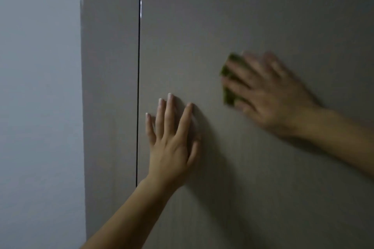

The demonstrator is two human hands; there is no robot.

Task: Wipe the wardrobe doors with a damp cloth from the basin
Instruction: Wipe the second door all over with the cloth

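Observation:
A grey-beige wardrobe door (253, 16) fills most of the view. My right hand (269, 91) presses a green cloth (227, 87) flat against the door at mid height; the hand is blurred and covers most of the cloth. My left hand (172, 139) rests flat on the same door lower down and to the left, fingers spread, holding nothing. The basin is not in view.
A dark vertical gap (138, 66) separates this door from a narrower panel (109, 87) to the left. Beyond that panel is a pale wall (40, 97).

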